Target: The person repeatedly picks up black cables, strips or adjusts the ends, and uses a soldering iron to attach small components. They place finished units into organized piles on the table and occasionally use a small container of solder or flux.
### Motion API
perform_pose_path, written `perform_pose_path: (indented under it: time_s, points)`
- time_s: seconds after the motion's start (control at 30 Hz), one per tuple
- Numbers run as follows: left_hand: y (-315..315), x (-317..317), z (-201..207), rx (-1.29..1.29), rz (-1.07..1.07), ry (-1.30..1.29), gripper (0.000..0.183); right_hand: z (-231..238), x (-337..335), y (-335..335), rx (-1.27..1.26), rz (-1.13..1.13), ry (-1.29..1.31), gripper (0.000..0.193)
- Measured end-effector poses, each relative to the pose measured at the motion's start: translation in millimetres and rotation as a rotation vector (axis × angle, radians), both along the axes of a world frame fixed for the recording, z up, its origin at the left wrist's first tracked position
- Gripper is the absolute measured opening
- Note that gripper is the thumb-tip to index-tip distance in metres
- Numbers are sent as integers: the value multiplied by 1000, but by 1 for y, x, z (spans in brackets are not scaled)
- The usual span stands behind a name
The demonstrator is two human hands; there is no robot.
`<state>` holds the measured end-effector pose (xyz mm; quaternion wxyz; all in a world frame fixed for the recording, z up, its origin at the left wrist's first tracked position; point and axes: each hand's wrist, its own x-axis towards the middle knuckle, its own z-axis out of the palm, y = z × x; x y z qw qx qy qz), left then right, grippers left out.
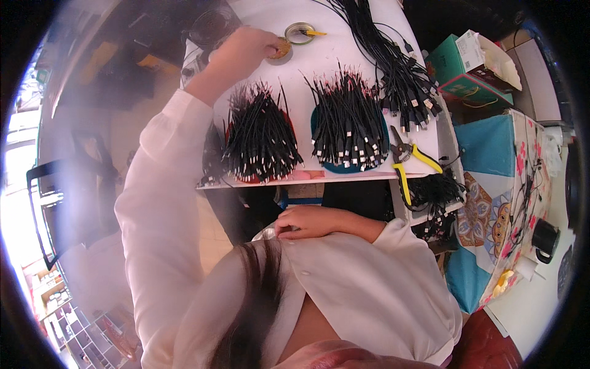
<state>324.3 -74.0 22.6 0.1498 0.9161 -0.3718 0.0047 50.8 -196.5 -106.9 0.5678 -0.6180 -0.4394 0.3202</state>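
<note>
My left hand (246, 48) reaches across the white table (295, 71), its fingers closed on the edge of a small round tin (280, 51) with golden-brown contents. Beside it stands another round tin (300, 34), a yellow piece lying across its rim. My right hand (307, 222) is curled in front of my blouse, below the table's near edge; whatever its fingers hold is hidden. Nearer me on the table are two bundles of short black USB cables with reddish wire ends: the left bundle (261, 135) on a red holder, the right bundle (349, 123) on a teal one.
Yellow-handled wire strippers (402, 150) rest at the table's right corner. Long black cables (399, 80) spread along the right side. A tray of dark cables (435, 190) sits below right. Farther right are a green box (470, 74), a patterned cloth (485, 215) and a black mug (544, 238).
</note>
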Motion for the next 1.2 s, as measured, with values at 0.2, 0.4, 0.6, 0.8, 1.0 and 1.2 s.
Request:
perform_pose_path:
  time_s: [0.2,0.4,0.6,0.8,1.0,1.2]
  points:
    - [-7,29,-32,112,-51,-10,18,-21,7,-13,7,-14,118,31]
    - [-13,40,-36,151,-73,-70,17,-30,8,-13,53,-44,82,34]
    - [-19,43,-39,255,-115,-120,14,-29,8,-18,9,-3,86,26]
    - [-22,47,-41,339,-146,-160,14,-28,8,-17,66,-53,98,33]
    - [-16,45,-39,240,-140,-174,13,-25,7,-18,-27,-48,168,30]
    - [33,40,3,142,6,-170,15,-23,8,-19,-97,-22,192,30]
